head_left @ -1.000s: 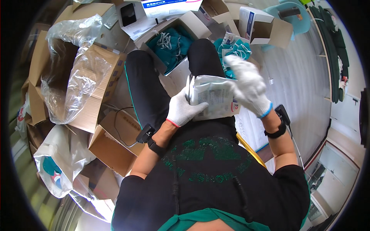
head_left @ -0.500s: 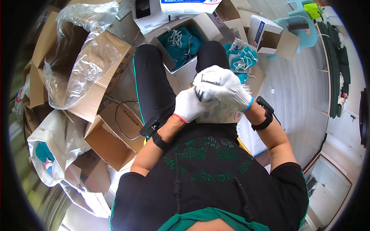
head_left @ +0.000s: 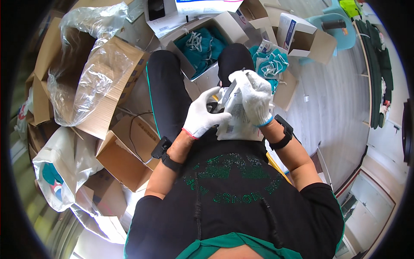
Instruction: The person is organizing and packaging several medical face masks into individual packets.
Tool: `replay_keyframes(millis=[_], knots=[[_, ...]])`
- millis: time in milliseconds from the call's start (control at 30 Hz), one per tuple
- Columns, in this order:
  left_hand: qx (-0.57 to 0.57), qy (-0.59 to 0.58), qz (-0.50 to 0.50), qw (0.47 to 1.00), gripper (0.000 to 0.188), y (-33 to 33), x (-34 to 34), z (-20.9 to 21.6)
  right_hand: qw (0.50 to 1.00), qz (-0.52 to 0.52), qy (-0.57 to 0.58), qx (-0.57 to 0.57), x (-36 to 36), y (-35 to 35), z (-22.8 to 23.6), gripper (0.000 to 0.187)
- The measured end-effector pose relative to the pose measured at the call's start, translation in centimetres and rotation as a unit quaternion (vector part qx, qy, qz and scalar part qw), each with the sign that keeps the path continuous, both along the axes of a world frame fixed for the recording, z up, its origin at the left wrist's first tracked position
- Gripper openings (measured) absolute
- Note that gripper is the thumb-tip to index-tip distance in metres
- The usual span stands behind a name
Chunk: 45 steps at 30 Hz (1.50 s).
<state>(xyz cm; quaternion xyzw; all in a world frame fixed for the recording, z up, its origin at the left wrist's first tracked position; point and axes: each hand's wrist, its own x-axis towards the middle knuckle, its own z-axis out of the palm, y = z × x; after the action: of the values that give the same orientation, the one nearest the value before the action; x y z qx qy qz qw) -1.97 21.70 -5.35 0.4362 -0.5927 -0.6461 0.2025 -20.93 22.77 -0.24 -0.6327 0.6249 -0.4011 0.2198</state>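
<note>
White printed packets (head_left: 235, 118) rest on my lap between my hands. My right hand (head_left: 256, 97), in a white knitted glove with a blue cuff, is closed at the upper part of a packet, its fingers bunched together. A thin dark tip shows just above these fingers; what it belongs to is hidden. To the left, my left hand (head_left: 202, 114), gloved in white with a red cuff, has thumb and fingers spread in a C shape beside the packet's edge. Something dark shows between them, too unclear to name.
Ahead, a white carton (head_left: 202, 52) holds teal masks with white straps. More teal masks (head_left: 271, 62) lie to its right, near an open box (head_left: 295, 36). Cardboard boxes (head_left: 129, 151) and clear plastic film (head_left: 92, 73) crowd the left. A light-blue stool (head_left: 340, 39) stands far right.
My hands have come apart: the left has opened and shifted slightly left, while the right has moved off it. More of the packet's printed face shows between them.
</note>
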Motion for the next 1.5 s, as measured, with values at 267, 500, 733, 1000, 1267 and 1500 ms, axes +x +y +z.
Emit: replay_keyframes(millis=[267, 500, 733, 1000, 1267, 1500], knots=[[0.304, 0.269, 0.201, 0.891, 0.080, 2.8, -1.0, -3.3, 0.911, -0.240, -0.316, 0.113, 0.3, -0.4, -3.9, 0.024], [0.041, 0.005, 0.061, 0.997, 0.052, 1.6, -3.1, -0.2, 0.700, -0.268, -0.655, 0.095, -1.8, -2.6, -2.6, 0.027], [-0.038, 0.058, 0.089, 0.994, 0.052, -1.9, 2.9, 2.2, 0.617, -0.064, -0.783, 0.045, -10.5, -1.1, 1.2, 0.023], [0.008, 0.066, 0.160, 0.985, 0.047, -0.1, 11.1, 2.7, 0.861, 0.073, -0.438, 0.250, -3.2, 1.2, 0.6, 0.104], [0.031, 0.063, 0.335, 0.940, 0.046, 4.6, 12.4, 1.9, 0.908, 0.172, -0.211, 0.319, 2.4, 1.2, -1.1, 0.053], [-0.100, -0.069, 0.414, 0.902, 0.055, 7.4, 12.5, -1.6, 0.922, 0.187, -0.144, 0.306, 4.4, 1.6, -1.9, 0.040]])
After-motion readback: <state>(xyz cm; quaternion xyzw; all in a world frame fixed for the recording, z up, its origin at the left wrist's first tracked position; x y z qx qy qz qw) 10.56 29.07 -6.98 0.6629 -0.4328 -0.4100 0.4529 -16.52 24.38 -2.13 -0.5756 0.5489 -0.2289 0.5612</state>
